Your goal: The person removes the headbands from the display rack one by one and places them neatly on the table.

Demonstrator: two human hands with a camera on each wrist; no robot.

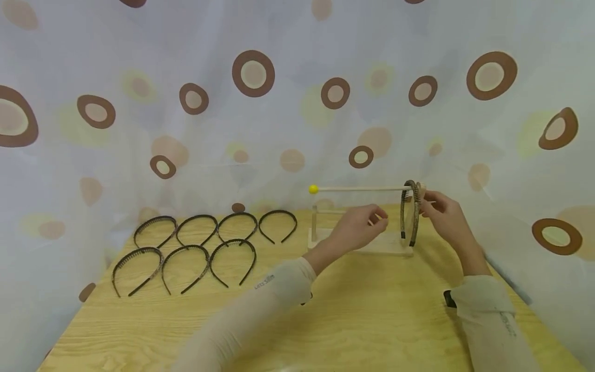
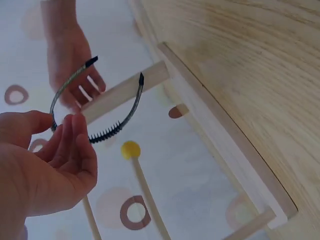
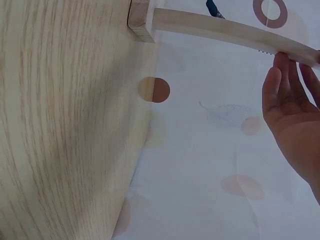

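A brown-and-black headband (image 1: 416,213) with comb teeth (image 2: 107,134) hangs by its arch from the upper rod (image 1: 362,189) of a wooden stand (image 1: 381,252), near the rod's right end. My left hand (image 1: 358,227) is just left of the headband, fingers loosely bent and nothing in them; in the left wrist view it overlaps the band's arch. At the right end of the stand, my right hand (image 1: 443,214) touches the upright post (image 3: 215,27) with its fingertips. Its fingers are mostly straight in the right wrist view. A yellow ball (image 1: 313,189) caps the rod's left end.
Several dark headbands (image 1: 186,247) lie in two rows on the left of the wooden table (image 1: 372,325). A shorter post (image 1: 313,225) carries a lower rod on the stand's left. Behind everything hangs a white curtain (image 1: 279,124) with brown rings.
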